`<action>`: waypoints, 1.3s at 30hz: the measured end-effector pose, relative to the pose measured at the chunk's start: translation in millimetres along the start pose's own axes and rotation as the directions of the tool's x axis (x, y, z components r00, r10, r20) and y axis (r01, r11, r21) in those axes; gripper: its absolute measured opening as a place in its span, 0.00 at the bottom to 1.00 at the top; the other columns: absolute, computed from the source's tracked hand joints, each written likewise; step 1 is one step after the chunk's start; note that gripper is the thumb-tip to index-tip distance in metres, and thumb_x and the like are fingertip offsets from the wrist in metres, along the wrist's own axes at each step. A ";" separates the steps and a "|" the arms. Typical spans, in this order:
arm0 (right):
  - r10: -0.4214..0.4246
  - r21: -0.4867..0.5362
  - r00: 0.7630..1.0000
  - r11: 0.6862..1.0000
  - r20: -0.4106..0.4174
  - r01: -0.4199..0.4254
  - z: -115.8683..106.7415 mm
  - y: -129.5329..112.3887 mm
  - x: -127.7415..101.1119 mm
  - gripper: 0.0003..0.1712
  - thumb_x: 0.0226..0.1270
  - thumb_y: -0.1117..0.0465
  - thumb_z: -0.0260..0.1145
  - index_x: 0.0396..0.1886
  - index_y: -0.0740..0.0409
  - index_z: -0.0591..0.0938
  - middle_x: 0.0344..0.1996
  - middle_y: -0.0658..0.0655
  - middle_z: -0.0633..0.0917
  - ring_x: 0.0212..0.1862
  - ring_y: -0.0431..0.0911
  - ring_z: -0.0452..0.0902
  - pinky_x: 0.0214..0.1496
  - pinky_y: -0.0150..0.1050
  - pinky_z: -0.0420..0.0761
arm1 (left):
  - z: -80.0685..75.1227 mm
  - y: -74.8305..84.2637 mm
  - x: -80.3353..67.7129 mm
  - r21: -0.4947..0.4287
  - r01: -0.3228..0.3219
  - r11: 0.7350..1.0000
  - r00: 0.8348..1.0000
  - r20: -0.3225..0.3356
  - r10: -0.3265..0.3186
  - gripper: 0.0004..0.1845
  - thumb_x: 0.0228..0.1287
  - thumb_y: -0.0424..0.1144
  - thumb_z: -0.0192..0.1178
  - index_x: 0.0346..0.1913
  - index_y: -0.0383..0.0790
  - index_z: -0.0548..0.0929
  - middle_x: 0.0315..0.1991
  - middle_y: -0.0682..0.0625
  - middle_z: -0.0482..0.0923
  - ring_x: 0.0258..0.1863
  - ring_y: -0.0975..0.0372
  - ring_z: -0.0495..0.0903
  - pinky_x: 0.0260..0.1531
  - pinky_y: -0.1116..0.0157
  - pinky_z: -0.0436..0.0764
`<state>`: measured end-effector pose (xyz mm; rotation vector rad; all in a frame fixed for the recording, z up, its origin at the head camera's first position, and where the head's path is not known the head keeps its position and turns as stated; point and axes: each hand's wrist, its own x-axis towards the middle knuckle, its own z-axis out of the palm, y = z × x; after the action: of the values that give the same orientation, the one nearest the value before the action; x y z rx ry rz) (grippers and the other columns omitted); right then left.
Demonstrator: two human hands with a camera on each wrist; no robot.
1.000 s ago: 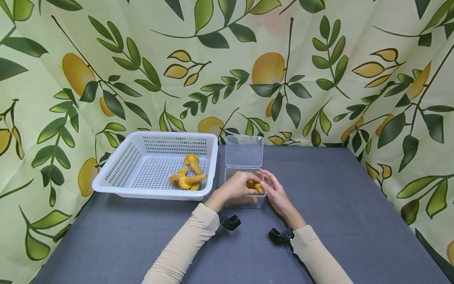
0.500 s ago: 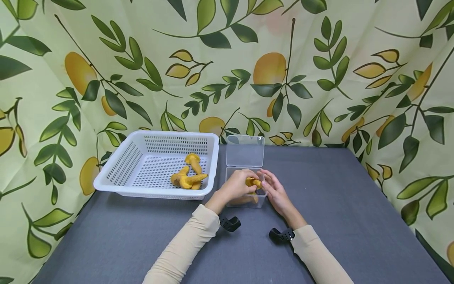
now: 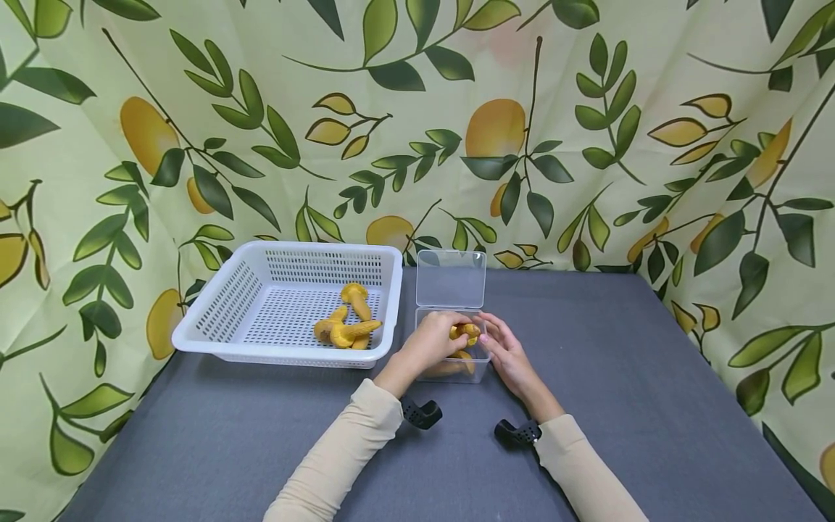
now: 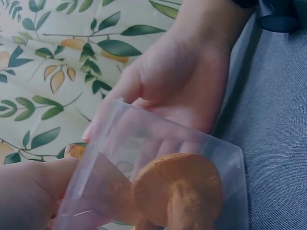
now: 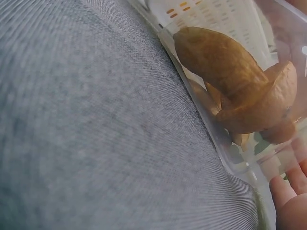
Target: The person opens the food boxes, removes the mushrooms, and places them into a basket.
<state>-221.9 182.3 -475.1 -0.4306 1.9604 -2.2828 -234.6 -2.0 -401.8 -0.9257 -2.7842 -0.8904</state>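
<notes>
A clear plastic box (image 3: pixel 481 371) stands on the table with its hinged lid (image 3: pixel 450 279) raised at the back. My left hand (image 3: pixel 430 341) reaches over the box's left side and pinches a yellow mushroom (image 3: pixel 466 331) at the opening. My right hand (image 3: pixel 509 355) rests against the right wall, its fingers extended along the plastic. Inside lie more mushrooms (image 3: pixel 462 362), one with a broad cap (image 4: pixel 177 191) in the left wrist view. The right wrist view shows a thick-stemmed mushroom (image 5: pixel 225 72) through the wall. The left fingertips are partly hidden.
To the left of the box is a white perforated basket (image 3: pixel 280 354) with several yellow mushrooms (image 3: pixel 352 330) at its right end. A dark grey cloth (image 3: pixel 620 362) covers the table. Leaf-patterned fabric (image 3: pixel 417 145) hangs behind and at the sides.
The mushroom in my left hand has turned and shifted slightly left at the box's opening. The right hand stays at the box's side. Basket and lid have not moved.
</notes>
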 end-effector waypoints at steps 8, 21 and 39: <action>0.027 -0.013 1.000 1.000 -0.010 -0.027 0.0 -3.4 -0.1 0.31 0.74 0.62 0.52 0.72 0.64 0.54 0.71 0.63 0.58 0.60 0.24 0.68 0.60 0.17 0.70 | -10.4 4.7 -3.0 -0.023 -0.019 1.000 0.999 -0.047 0.017 0.14 0.65 0.37 0.61 0.51 0.36 0.83 0.47 0.44 0.86 0.44 0.57 0.85 0.44 0.64 0.87; -0.006 0.019 1.000 1.000 -0.001 0.006 2.1 -1.8 -1.7 0.18 0.74 0.62 0.52 0.59 0.40 0.74 0.59 0.33 0.72 0.69 0.33 0.59 0.65 0.20 0.65 | -28.2 5.8 -11.9 -0.098 -0.045 0.994 0.993 -0.117 0.034 0.14 0.63 0.35 0.62 0.51 0.34 0.83 0.47 0.42 0.85 0.45 0.53 0.85 0.47 0.60 0.86; -0.008 -0.037 1.000 0.999 -0.003 0.008 0.0 -2.5 1.1 0.26 0.74 0.61 0.54 0.66 0.69 0.62 0.57 0.33 0.74 0.65 0.28 0.60 0.80 0.56 0.46 | -55.6 7.4 -21.7 -0.198 -0.081 0.977 0.978 -0.206 0.039 0.12 0.62 0.34 0.63 0.48 0.34 0.84 0.46 0.42 0.86 0.47 0.54 0.85 0.52 0.60 0.85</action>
<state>-222.7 182.5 -472.6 -0.4399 2.0088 -2.2565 -218.7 -39.2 -357.3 -0.8853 -2.5163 -1.2070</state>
